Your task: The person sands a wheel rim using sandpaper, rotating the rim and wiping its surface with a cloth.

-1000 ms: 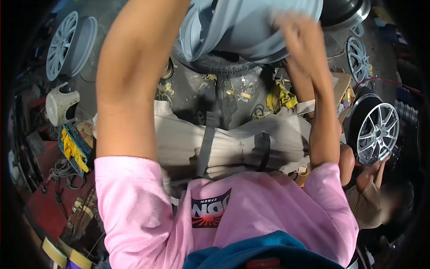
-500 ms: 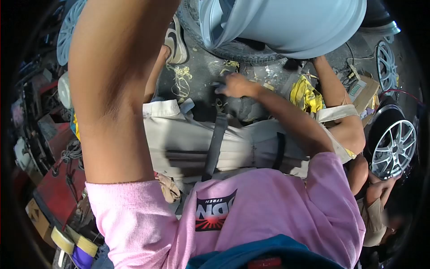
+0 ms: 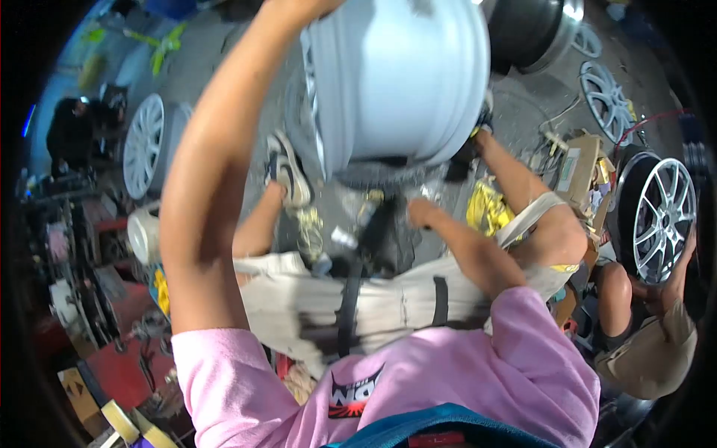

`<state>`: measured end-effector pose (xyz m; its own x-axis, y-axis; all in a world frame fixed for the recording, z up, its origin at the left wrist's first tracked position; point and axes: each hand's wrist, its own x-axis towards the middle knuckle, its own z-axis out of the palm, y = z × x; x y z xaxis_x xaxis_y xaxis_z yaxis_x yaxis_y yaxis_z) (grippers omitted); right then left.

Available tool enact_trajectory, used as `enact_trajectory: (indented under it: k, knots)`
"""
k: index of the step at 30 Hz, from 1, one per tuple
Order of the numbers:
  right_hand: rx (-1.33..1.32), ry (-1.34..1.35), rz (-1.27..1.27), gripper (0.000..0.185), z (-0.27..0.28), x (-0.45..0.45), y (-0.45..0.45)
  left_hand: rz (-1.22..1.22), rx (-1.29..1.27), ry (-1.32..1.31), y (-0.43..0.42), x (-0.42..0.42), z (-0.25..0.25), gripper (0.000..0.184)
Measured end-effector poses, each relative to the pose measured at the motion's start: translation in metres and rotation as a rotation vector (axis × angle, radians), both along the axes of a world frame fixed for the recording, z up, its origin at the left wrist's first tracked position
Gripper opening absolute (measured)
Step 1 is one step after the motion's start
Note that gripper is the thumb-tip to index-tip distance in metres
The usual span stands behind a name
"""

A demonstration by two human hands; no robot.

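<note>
A pale blue-grey wheel rim (image 3: 407,82) stands on its edge over a tyre (image 3: 381,178) lying on the floor between my feet. My left hand (image 3: 302,6) is at its upper left edge and holds it there, the fingertips cut off by the top of the view. Lower down, my right hand (image 3: 420,213) is closed in front of my knees, below the rim and apart from it. Beside that fist is a dark blurred shape (image 3: 382,224); whether I hold it cannot be made out.
To the right, another person's hand (image 3: 683,250) is on a silver spoked wheel (image 3: 663,220). A cardboard box (image 3: 581,175) and yellow crumpled plastic (image 3: 489,210) lie near my right leg. A white wheel (image 3: 144,145) stands at left, above a white bucket (image 3: 142,233).
My view has tilted up, showing more floor and wheels. The rim appears turned more upright and further left. My right hand appears lower and slightly right in the view.
</note>
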<state>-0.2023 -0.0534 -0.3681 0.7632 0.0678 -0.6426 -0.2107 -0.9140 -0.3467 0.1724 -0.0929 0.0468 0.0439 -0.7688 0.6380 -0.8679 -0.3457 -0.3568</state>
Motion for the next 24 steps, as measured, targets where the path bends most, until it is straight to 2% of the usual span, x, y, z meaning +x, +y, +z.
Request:
enact_trajectory:
  k: [2,5,7,8,10,12,14,15,16,18,19,20,21,22,23,24]
  knots:
    - [-0.019,0.022,-0.042,0.031,0.002,-0.001,0.003,0.051,0.124,0.145,0.007,-0.017,0.012,0.045]
    - [0.008,-0.034,-0.048,0.032,0.022,-0.003,0.014,0.076,0.22,0.079,0.009,-0.02,0.02,0.045]
    - [0.108,0.002,-0.193,0.034,0.039,-0.01,0.017,0.031,0.27,-0.143,0.003,-0.015,0.018,0.059]
    - [0.104,-0.009,-0.2,0.034,0.032,-0.015,0.018,0.025,0.264,-0.154,-0.002,-0.023,0.022,0.059]
    - [0.105,-0.039,-0.171,0.036,0.011,-0.024,0.013,0.234,0.572,0.092,-0.017,-0.041,0.026,0.067]
    - [0.062,-0.04,-0.193,0.037,-0.004,-0.034,0.006,0.204,0.52,0.24,-0.029,-0.056,0.004,0.078]
    - [0.043,0.02,-0.21,0.037,-0.005,-0.04,-0.006,0.128,0.334,0.222,-0.029,-0.081,-0.021,0.082]
    - [0.069,0.03,-0.305,0.037,0.015,-0.045,-0.01,0.035,0.286,0.173,-0.024,-0.099,-0.033,0.08]
    - [0.069,0.025,-0.304,0.037,0.009,-0.045,-0.011,-0.056,0.239,0.123,-0.014,-0.12,-0.043,0.079]
    - [0.04,-0.041,-0.237,0.038,-0.022,-0.039,-0.017,-0.259,0.283,0.195,0.035,-0.188,-0.056,0.078]
    - [0.055,-0.032,-0.285,0.038,-0.005,-0.036,-0.018,-0.423,0.371,0.533,0.069,-0.222,-0.057,0.075]
    - [0.072,-0.02,-0.336,0.038,0.019,-0.033,-0.017,-0.541,0.531,0.673,0.098,-0.249,-0.061,0.07]
    - [0.076,-0.011,-0.274,0.037,0.019,-0.027,-0.017,-0.214,1.263,1.207,0.111,-0.27,-0.029,0.069]
    - [0.081,0.01,-0.2,0.037,0.015,-0.025,-0.015,-0.344,1.282,1.705,0.144,-0.28,-0.048,0.072]
    - [0.076,-0.027,-0.241,0.036,0.009,-0.025,-0.012,-0.33,1.328,1.634,0.166,-0.285,-0.061,0.065]
    - [0.075,-0.06,-0.274,0.036,-0.002,-0.026,-0.007,-0.375,1.245,1.281,0.181,-0.276,-0.079,0.059]
